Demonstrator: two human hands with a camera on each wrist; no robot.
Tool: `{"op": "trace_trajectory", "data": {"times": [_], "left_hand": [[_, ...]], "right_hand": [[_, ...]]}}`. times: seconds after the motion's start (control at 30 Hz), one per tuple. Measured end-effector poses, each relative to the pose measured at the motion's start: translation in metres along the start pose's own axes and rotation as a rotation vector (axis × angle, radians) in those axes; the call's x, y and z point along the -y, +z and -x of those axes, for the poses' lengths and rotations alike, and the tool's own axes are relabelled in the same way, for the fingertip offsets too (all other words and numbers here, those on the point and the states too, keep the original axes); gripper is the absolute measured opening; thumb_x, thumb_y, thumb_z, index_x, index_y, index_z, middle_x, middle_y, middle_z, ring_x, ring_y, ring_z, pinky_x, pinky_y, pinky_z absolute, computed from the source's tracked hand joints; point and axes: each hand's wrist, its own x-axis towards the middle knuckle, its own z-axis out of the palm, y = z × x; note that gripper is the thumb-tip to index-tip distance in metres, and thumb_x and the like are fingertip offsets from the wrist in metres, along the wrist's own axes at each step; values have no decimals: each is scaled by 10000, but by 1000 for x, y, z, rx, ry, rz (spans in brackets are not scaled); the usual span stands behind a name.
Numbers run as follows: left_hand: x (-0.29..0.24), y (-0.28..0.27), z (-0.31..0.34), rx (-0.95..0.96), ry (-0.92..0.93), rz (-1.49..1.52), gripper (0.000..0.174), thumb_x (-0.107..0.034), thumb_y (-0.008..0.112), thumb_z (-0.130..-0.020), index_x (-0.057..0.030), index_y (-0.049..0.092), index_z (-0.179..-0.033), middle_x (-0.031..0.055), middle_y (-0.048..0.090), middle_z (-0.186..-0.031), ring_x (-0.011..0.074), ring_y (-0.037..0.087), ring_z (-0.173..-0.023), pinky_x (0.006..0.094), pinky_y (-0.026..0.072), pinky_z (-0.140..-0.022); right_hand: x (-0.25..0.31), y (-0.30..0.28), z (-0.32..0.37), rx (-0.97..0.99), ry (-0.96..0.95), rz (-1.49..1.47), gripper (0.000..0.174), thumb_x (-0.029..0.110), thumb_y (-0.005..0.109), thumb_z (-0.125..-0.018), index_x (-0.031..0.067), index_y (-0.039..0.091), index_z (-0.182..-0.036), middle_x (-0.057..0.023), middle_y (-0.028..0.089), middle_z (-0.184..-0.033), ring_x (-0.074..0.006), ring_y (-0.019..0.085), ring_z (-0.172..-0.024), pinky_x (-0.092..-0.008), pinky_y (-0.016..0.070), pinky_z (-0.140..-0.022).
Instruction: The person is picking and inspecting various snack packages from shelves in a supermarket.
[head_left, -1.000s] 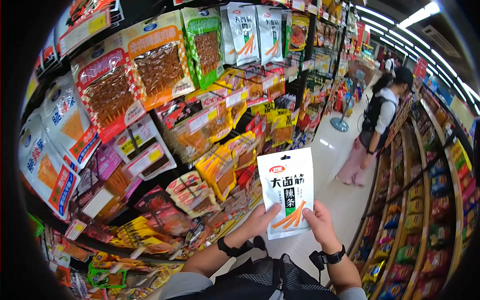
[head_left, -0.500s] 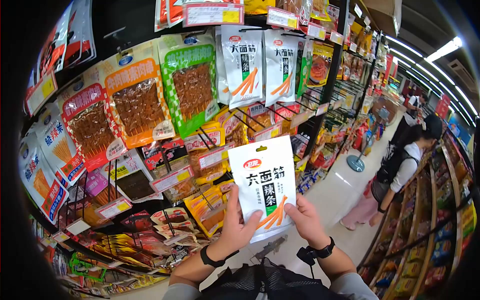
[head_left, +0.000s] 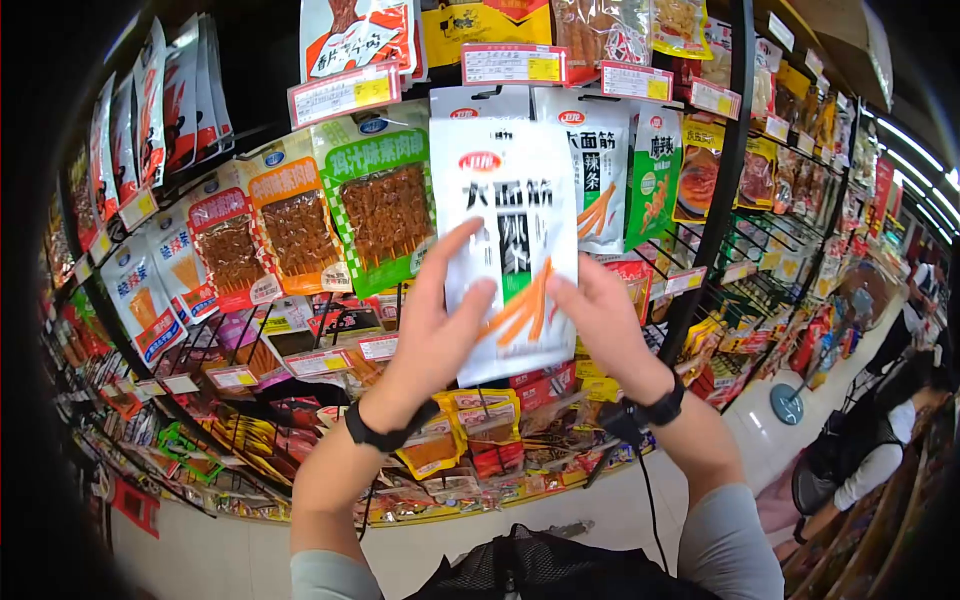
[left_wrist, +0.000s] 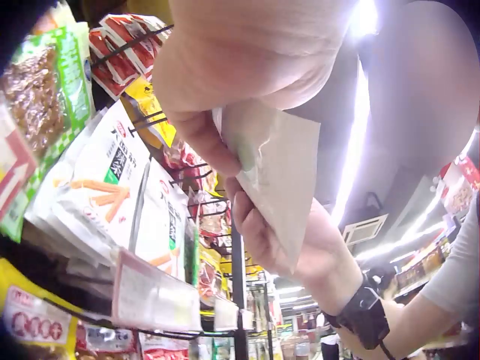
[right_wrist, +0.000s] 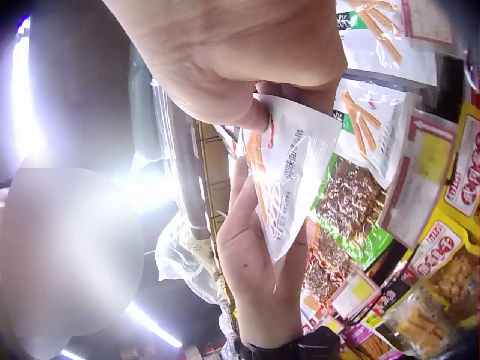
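A white snack packet (head_left: pixel 510 250) with orange strips printed on it is held upright between both hands in the head view. My left hand (head_left: pixel 435 320) grips its lower left side, thumb on the front and index finger stretched up along the edge. At the lower right, my right hand (head_left: pixel 612 318) pinches it with the thumb on the front. Behind the packet hang matching white packets (head_left: pixel 598 165). The left wrist view shows the held packet (left_wrist: pixel 279 165) tilted between the hands; so does the right wrist view, where its side (right_wrist: pixel 289 169) bears small print.
Green (head_left: pixel 378 205) and orange (head_left: pixel 297 225) packets hang to the left of the held packet. A dark upright post (head_left: pixel 712 200) stands to the right, with price tags (head_left: pixel 345 95) along the rails. A person in a dark vest (head_left: pixel 850 450) is at the right.
The held packet and both hands have risen toward the hanging white packets. The view has turned to the shelf, which appears nearer, and the other person has shifted toward the lower right.
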Motion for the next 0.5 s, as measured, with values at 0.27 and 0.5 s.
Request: {"op": "trace_trajectory", "data": {"times": [0.27,0.5], "left_hand": [[-1,10,-65,-43,110,-28,533,16,554,-931,-19,428,-1448,122,535,-1372,179,525,-1250,318,398,-1075],[5,9,-66,-45,-16,108,519,28,556,-933,-26,448,-1437,121,546,-1366,173,541,-1227,315,424,-1056]], "right_hand": [[8,-23,-66,42,-42,-156,280,112,540,-1013,-45,587,-1239,-80,703,-1059,-92,672,-881,-244,545,-749],[2,-23,-71,50,20,-155,275,118,546,-1007,-50,600,-1218,-94,702,-1059,-113,679,-894,-263,555,-750]]}}
